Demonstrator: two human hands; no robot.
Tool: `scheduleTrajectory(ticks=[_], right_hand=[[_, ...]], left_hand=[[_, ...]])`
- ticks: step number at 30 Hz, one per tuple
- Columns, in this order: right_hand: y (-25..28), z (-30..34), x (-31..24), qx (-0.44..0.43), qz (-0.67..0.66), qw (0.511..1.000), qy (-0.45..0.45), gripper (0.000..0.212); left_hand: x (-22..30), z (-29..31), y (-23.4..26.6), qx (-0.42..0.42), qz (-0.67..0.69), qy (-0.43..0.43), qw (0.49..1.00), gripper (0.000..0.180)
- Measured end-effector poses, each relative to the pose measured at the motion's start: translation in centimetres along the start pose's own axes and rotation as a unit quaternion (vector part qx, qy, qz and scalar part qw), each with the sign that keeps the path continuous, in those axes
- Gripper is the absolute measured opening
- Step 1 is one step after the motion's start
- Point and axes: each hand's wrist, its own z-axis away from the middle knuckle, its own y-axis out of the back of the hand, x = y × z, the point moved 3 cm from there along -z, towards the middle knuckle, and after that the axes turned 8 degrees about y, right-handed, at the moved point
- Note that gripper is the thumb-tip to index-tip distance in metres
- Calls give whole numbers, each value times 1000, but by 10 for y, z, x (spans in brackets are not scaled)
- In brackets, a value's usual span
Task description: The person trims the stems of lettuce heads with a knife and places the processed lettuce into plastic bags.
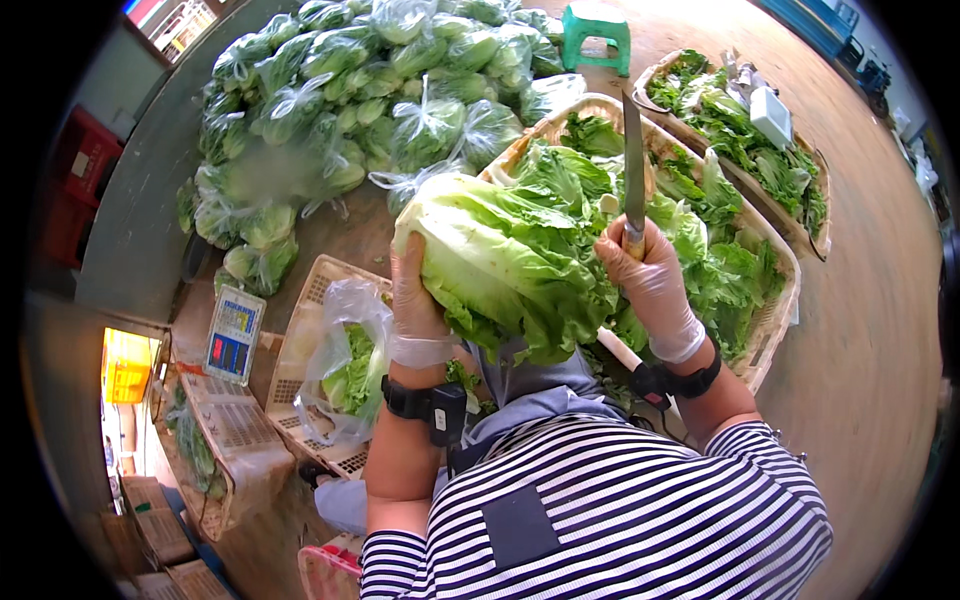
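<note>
A large head of leafy lettuce (500,260) with a pale base is held up in front of me. My left hand (414,295), in a clear glove, grips it at its pale left side. In my gloved right hand (655,285) is a knife (634,165), its blade pointing up and away and its handle wrapped by my fingers. The right hand is beside the lettuce's leafy end; whether it touches the leaves I cannot tell. Behind and right of the lettuce, a wicker basket (785,290) holds loose green leaves (735,265).
Bagged greens (400,90) are heaped at the far left. A second basket (822,215) of leaves holds a white box (771,118). A green stool (597,35) stands at the back. Left are a crate (292,350) with a plastic bag (345,375) and a scale display (234,335).
</note>
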Motion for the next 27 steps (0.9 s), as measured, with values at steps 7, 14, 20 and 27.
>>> scheduleTrajectory(ticks=[7,14,20,27], right_hand=[[-45,-21,-12,-130,144,974,113,20],[-108,-58,-28,-334,406,819,230,43],[-127,-74,-40,-442,440,721,301,23],[-105,-106,-48,-474,483,717,166,20]], left_hand=[[7,17,0,55,-17,-22,998,52],[9,44,-17,142,-77,-84,983,55],[2,43,18,89,-88,-42,991,53],[9,45,23,23,-133,-33,990,52]])
